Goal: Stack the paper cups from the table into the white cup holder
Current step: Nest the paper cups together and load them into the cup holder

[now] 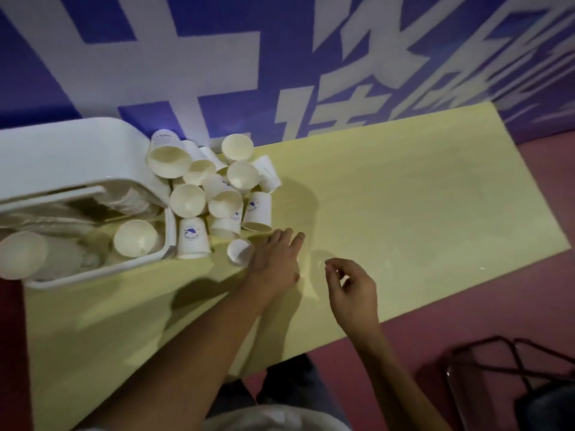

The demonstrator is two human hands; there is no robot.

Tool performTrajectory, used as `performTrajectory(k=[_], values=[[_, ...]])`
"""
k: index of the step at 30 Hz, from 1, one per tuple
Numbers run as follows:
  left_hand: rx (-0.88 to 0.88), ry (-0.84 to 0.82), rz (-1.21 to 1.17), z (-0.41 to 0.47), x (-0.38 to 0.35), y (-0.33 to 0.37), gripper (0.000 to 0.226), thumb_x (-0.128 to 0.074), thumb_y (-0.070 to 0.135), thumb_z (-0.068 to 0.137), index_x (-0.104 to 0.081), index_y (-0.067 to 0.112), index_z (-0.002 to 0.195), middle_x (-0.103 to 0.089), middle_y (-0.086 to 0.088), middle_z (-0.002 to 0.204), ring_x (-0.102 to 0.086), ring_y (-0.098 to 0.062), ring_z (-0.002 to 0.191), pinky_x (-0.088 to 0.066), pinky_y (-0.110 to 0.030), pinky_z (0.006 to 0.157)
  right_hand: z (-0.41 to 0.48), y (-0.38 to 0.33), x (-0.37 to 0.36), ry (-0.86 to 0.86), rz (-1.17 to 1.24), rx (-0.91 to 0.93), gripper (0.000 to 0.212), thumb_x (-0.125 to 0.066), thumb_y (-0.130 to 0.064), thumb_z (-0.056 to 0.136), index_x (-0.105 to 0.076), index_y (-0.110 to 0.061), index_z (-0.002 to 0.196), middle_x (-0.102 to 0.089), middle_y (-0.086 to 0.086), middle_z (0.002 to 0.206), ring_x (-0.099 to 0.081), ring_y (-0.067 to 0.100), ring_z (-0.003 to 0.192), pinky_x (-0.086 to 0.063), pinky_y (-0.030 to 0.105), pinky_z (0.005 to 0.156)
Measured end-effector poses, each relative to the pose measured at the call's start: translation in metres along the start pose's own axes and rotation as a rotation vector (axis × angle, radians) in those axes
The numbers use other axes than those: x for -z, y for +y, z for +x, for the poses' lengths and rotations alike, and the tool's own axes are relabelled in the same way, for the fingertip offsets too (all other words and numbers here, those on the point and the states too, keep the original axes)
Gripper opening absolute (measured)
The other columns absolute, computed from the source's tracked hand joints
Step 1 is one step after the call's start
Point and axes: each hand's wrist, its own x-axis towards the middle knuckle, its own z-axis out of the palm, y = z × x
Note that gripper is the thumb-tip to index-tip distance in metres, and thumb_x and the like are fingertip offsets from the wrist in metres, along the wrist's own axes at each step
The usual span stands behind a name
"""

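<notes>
Several white paper cups point(214, 194) with blue logos lie jumbled on the yellow table point(404, 197), next to the white cup holder point(77, 150) at the left. Two cups point(135, 237) stand inside the holder's lower tray. My left hand point(275, 262) reaches palm down to the pile's front edge with straight fingers. Its outer side touches a small cup point(239, 251) lying on its side. My right hand point(351, 290) hovers just right of it, fingers loosely curled and holding nothing.
A purple wall with large white characters rises behind the table. The floor point(513, 306) to the right is pinkish red. A dark metal-framed chair point(510, 377) stands at the bottom right.
</notes>
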Motion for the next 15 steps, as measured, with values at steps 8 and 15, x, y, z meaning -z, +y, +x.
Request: performTrajectory(k=[8, 15], values=[[0.123, 0.009, -0.038, 0.018, -0.011, 0.021, 0.067, -0.063, 0.038, 0.091, -0.034, 0.019, 0.148, -0.050, -0.004, 0.140, -0.050, -0.025, 0.124, -0.042, -0.037, 0.098, 0.030, 0.046, 0.047, -0.086, 0.042, -0.035, 0.013, -0.063, -0.015, 0.098, -0.075, -0.020, 0.097, -0.070, -0.014, 0.091, -0.064, 0.010, 0.083, -0.043, 0.017, 0.070], [0.411, 0.487, -0.712, -0.073, 0.020, 0.016, 0.078, -0.086, 0.038, 0.074, -0.047, 0.026, 0.141, -0.054, 0.008, 0.138, -0.051, -0.012, 0.121, -0.048, -0.030, 0.088, 0.079, 0.012, 0.013, -0.236, 0.058, 0.053, 0.014, -0.067, -0.021, 0.095, -0.072, -0.020, 0.108, -0.071, -0.010, 0.101, -0.064, 0.005, 0.082, -0.045, 0.017, 0.069]])
